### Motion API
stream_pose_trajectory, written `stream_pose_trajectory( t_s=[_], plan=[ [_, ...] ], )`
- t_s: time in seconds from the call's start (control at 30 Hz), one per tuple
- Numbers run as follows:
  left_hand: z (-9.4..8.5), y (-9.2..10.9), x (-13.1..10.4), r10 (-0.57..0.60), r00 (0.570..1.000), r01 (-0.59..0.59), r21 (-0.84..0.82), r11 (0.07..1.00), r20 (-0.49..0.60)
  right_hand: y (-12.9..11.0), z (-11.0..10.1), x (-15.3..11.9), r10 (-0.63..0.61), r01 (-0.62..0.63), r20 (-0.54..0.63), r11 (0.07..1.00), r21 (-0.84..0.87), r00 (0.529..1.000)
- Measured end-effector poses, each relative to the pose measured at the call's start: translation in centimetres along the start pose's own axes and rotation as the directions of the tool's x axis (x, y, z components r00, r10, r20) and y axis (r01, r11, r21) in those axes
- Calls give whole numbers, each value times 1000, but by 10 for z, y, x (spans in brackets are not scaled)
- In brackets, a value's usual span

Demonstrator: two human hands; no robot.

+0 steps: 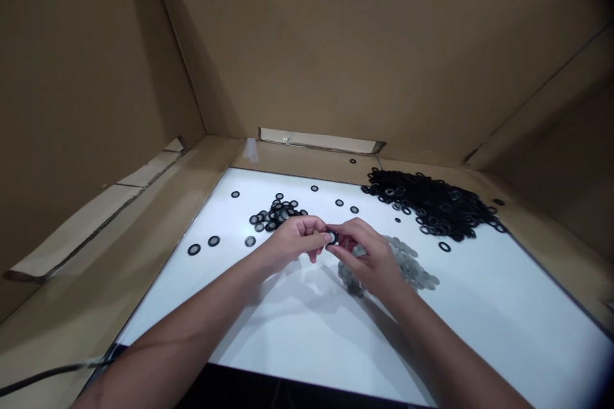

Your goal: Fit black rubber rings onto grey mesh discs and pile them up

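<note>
Between my two hands, above the white panel (297, 332), is a black rubber ring (332, 238) with a pale disc in its middle. My left hand (303, 238) pinches its left side, thumb on the disc. Thumb and fingers of my right hand (365, 249) grip the ring's right side. Under and behind my right hand lies a heap of grey translucent discs (415, 268), partly hidden by it. Just beyond my left hand sits a pile of black rings with grey centres (278, 212).
A large heap of black rings (432, 201) covers the back right corner. Single rings lie scattered, among them one ring (194, 249) at the left and another ring (444, 246) at the right. Cardboard walls (336, 45) enclose the panel. A black cable (48, 372) runs at lower left.
</note>
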State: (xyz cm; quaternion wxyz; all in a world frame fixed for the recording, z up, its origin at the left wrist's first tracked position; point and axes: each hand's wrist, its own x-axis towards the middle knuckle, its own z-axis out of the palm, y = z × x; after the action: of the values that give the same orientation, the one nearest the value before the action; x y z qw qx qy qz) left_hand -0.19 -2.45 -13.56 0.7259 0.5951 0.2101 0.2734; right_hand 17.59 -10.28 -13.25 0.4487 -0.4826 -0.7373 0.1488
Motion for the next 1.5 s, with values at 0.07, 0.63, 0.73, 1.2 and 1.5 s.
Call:
stream_pose_trajectory(
  t_s=[0.07, 0.63, 0.73, 1.2, 1.5],
  plan=[
    [-1, -1, 0, -20, 999, 22, -46, 999, 37, 1, -1, 0, -32, 32, -8, 1000, -1, 999],
    [-4, -1, 0, -104, 989, 124, -201, 972, 106, 1, 0, 0, -53, 45, -86, 995, -93, 995],
    [-4, -2, 1, -105, 990, 121, -181, 976, 96, 2, 0, 1, -53, 41, -107, 993, -112, 993],
    [1, -8, 2, 37, 991, -4, 257, 966, -126, -1, 5, 0, 276, -279, 77, 960, 28, 958],
    [5, -9, 0, 129, 962, 12, 508, 861, -241, -3, 9, -2, 270, -270, 29, 963, 20, 963]
  ],
)
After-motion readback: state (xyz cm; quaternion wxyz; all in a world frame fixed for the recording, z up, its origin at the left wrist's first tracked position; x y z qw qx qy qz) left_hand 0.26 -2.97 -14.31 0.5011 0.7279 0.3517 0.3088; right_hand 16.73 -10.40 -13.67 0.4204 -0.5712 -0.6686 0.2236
